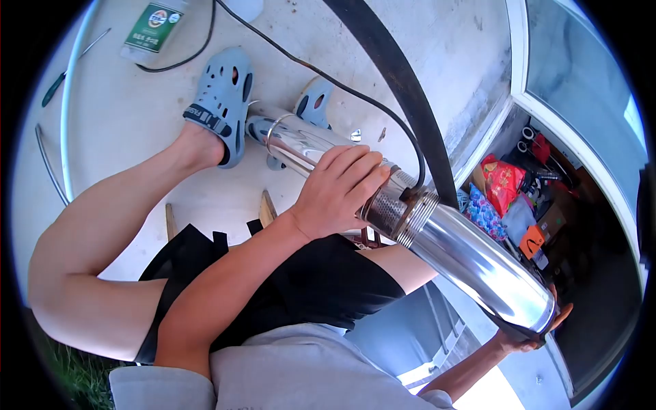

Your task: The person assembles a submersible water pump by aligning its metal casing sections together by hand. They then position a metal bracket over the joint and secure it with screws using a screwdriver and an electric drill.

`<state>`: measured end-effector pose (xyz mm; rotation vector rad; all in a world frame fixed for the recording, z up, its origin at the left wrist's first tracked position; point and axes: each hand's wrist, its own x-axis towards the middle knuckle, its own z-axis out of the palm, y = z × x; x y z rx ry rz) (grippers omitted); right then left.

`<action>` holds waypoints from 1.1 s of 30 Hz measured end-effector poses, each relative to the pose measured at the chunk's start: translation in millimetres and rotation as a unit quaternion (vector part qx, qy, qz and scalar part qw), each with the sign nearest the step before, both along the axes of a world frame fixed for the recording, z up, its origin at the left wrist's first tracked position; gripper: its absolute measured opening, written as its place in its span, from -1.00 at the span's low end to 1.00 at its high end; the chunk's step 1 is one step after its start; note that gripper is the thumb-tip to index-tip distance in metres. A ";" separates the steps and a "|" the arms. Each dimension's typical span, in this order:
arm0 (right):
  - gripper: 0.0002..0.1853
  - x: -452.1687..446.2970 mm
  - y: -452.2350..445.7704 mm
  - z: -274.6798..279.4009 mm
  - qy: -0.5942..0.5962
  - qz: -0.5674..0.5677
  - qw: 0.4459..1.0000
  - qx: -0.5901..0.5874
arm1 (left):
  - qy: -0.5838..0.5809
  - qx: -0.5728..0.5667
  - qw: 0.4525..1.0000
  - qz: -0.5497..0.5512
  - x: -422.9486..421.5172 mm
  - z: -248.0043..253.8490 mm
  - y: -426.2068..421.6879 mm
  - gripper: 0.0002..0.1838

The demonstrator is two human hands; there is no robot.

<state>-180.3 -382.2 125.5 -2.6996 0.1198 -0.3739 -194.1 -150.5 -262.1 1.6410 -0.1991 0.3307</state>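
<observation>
A long shiny stainless-steel submersible pump (478,263) lies slantwise across my lap, its perforated intake screen (388,205) near the middle. My left hand (342,188) is wrapped over the pump's upper body beside this screen. At the lower right end, my right hand (526,338) cups the pump from below, most of it hidden; some fingertips show past the rim. A black cable (321,72) enters the pump by the screen. A wide black band (403,82) passes down behind the pump. Two small metal pieces, one a shiny bit (355,135), lie on the floor beyond.
My feet wear blue clogs (236,89). On the pale floor are a green-labelled bottle (154,31), a screwdriver (55,89) and a light blue hose (66,116). Bags, including a red one (502,181), and boxes fill the doorway at right. Grass (75,369) shows at lower left.
</observation>
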 end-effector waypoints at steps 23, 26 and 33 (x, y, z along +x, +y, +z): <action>0.21 22.6 -13.4 -5.2 0.029 -0.027 0.993 0.112 | 0.032 0.010 0.998 -0.047 20.7 1.6 0.2 -0.07; 0.23 22.6 -6.7 -3.9 0.030 -0.013 0.996 0.087 | 0.031 0.001 0.999 -0.044 18.9 2.9 1.7 -0.07; 0.40 1.9 28.8 12.5 0.007 0.037 0.999 -0.030 | 0.010 -0.008 1.000 -0.021 1.7 6.3 21.7 -0.02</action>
